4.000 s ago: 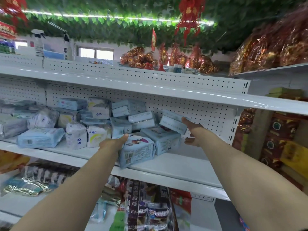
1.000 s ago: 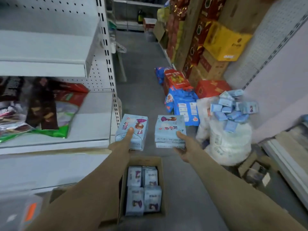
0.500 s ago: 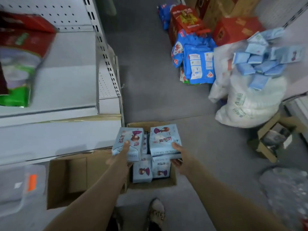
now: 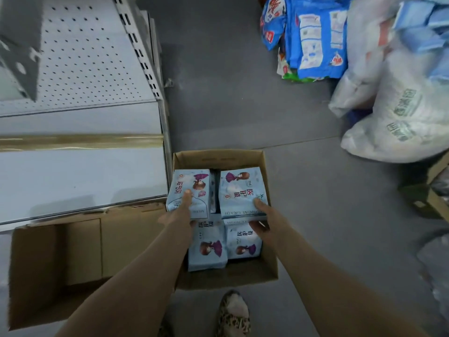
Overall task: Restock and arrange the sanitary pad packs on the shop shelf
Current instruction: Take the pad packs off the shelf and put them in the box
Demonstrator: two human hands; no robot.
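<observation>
Evidently mid-fetch, the left hand (image 4: 181,212) gripped one pad pack (image 4: 194,181) and the right hand (image 4: 263,220) another pack (image 4: 239,190), thumbs on top, above the carton's (image 4: 218,155) far end; both likely needed lifting to the shelf (image 4: 80,117) next.

1. Illumination: dim, cool and even, with a blue-grey cast; no lamp is in view.
2. Shadows: soft-edged. A faint band lies on the shelf face (image 4: 73,181) left of the fingers (image 4: 187,194), and the carton (image 4: 218,158) is darker inside, below them.
3. Glare: a dull sheen on the gold strip (image 4: 80,141) up-left of the fingers.
4. Sharpness: print on the pad packs (image 4: 240,188) at the fingers is legible. The sacks (image 4: 401,113) far up-right are motion-smeared, and the shoe (image 4: 233,312) below is soft.
5. Distortion: the shelf upright (image 4: 143,57) above-left of the fingers leans and bows.
</observation>
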